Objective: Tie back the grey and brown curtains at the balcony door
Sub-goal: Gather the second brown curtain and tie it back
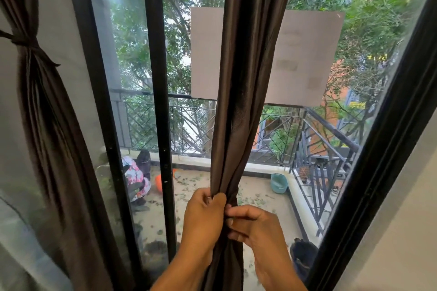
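Hands (203, 217) (253, 229) bunching brown curtain (246, 78), balcony door (156, 78) (glass), railing (189, 123) beyond

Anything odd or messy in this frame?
Indoors nothing stands out: both hands, left and right, grip the gathered brown curtain. Outside, the balcony floor is littered with fallen leaves, and a sheet of paper is stuck on the glass.

left hand (204, 216) clenched, right hand (254, 227) pinching
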